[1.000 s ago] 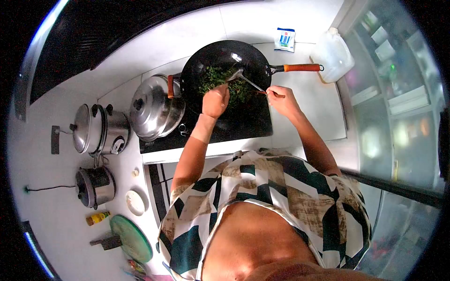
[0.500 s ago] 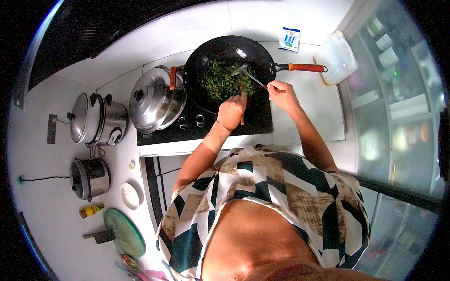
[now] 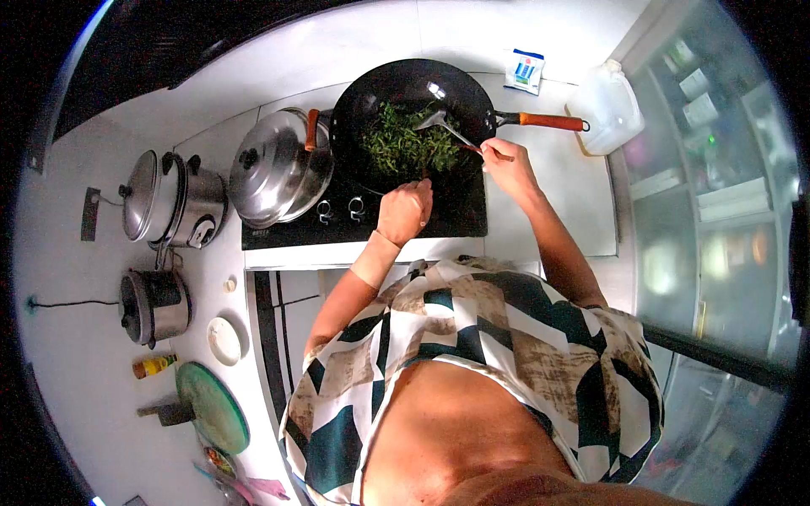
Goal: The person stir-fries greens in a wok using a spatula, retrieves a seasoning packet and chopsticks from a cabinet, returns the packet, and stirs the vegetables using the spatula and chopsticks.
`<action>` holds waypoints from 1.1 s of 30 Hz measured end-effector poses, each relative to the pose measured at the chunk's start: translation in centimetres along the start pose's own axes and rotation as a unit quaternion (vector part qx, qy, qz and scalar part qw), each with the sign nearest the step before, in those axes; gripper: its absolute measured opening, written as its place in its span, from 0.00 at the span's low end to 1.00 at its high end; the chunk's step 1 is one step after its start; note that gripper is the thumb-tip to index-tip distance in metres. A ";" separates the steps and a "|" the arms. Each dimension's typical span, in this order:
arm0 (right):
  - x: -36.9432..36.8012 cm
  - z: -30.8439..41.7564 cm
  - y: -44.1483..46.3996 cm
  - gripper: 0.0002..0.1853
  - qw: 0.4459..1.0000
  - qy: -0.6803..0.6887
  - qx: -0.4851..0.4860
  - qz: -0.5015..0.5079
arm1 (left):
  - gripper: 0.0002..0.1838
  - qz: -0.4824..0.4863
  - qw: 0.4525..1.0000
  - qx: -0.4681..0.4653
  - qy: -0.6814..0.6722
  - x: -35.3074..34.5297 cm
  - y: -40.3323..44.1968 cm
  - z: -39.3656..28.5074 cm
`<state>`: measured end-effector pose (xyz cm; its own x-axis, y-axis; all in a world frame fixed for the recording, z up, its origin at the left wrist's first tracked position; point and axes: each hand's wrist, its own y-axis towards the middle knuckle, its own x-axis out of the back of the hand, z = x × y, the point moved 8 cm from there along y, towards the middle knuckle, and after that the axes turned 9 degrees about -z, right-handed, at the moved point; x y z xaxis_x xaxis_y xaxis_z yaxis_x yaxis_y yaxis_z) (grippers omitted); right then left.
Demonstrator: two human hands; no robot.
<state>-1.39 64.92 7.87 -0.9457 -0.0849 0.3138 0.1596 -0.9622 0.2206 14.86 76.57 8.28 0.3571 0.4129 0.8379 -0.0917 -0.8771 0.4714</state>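
The right hand (image 3: 509,167) gripped the handle of a metal spatula (image 3: 434,120), its blade at the greens (image 3: 401,145) in a black wok (image 3: 384,87). The left hand (image 3: 405,211) was curled at the wok's near rim, its grasp unclear. A lidded steel pot (image 3: 274,177) stood left, a plastic jug (image 3: 606,110) far right.

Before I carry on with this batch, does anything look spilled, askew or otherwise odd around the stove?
Nothing stands out. The greens lie inside the wok, the right hand holds the spatula by its handle, and no spill shows on the white counter beside the stove.
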 end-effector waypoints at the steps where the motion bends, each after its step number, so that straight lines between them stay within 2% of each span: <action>1: -0.4 -0.1 0.1 0.07 1.000 0.005 -0.001 0.000 | 0.10 -0.019 0.999 0.011 -0.030 0.8 0.1 -0.4; 3: -1.1 -0.3 0.6 0.06 1.000 -0.012 0.019 0.008 | 0.09 -0.054 0.994 0.014 -0.092 1.3 1.4 -1.1; 5: -2.0 -0.8 1.0 0.06 0.996 -0.053 0.062 0.025 | 0.09 0.022 0.997 0.044 -0.058 -1.2 2.0 0.5; 7: -1.3 -0.1 1.2 0.06 0.992 -0.101 0.060 0.036 | 0.09 0.009 0.997 0.074 0.012 -1.3 2.0 3.0; 9: 0.4 2.2 1.2 0.05 0.980 -0.181 0.074 0.028 | 0.08 -0.044 0.993 0.112 -0.002 1.4 1.9 4.1; 10: 0.9 3.2 1.2 0.05 0.981 -0.184 0.049 0.031 | 0.09 -0.053 0.989 0.135 -0.024 2.5 1.8 4.4; 11: 0.8 3.7 1.2 0.05 0.989 -0.138 0.052 0.032 | 0.08 -0.107 0.982 0.126 -0.091 3.6 1.6 4.4; 13: 0.0 4.2 0.5 0.05 0.996 -0.048 -0.004 0.069 | 0.07 -0.125 0.954 0.168 -0.217 2.9 1.1 6.0; 15: -1.8 3.6 0.5 0.06 0.994 -0.030 0.091 0.057 | 0.07 -0.074 0.962 0.172 -0.199 1.7 0.8 7.1; 17: -3.3 2.0 -0.4 0.07 0.989 -0.024 -0.032 0.139 | 0.07 -0.048 0.966 0.176 -0.181 1.2 0.4 7.3; 19: -2.7 -0.1 0.1 0.07 0.992 -0.023 -0.038 0.115 | 0.07 -0.048 0.969 0.177 -0.163 2.0 0.2 7.2; 21: -0.9 2.0 0.5 0.07 0.993 -0.098 0.043 0.057 | 0.07 -0.088 0.969 0.162 -0.163 3.2 0.8 6.5; 22: -0.4 2.4 0.0 0.07 0.997 -0.027 -0.027 0.071 | 0.07 -0.103 0.968 0.157 -0.164 3.4 0.8 6.0; 25: -0.9 1.3 0.4 0.07 0.995 -0.076 0.039 0.046 | 0.08 -0.149 0.938 0.124 -0.286 1.2 2.3 4.6; 27: -2.1 0.5 -0.3 0.08 0.990 -0.039 -0.033 0.132 | 0.09 -0.075 0.945 0.140 -0.287 -1.5 3.0 4.4; 29: -1.2 0.5 -0.9 0.07 0.986 -0.017 -0.092 0.135 | 0.09 -0.089 0.973 0.075 -0.198 -1.2 3.2 4.2; 32: 0.8 1.4 -0.3 0.06 0.996 -0.072 0.057 0.019 | 0.09 -0.051 0.975 0.142 -0.164 -1.1 3.1 4.6; 33: 0.8 1.5 -0.3 0.06 0.992 -0.093 0.089 0.013 | 0.09 -0.078 0.972 0.119 -0.185 -1.1 3.4 4.2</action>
<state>-1.76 65.56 9.45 -0.8746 -0.0440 0.4828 0.2463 -0.8981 0.3642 18.06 72.09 7.80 0.6641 0.4679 0.5831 0.1924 -0.8606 0.4715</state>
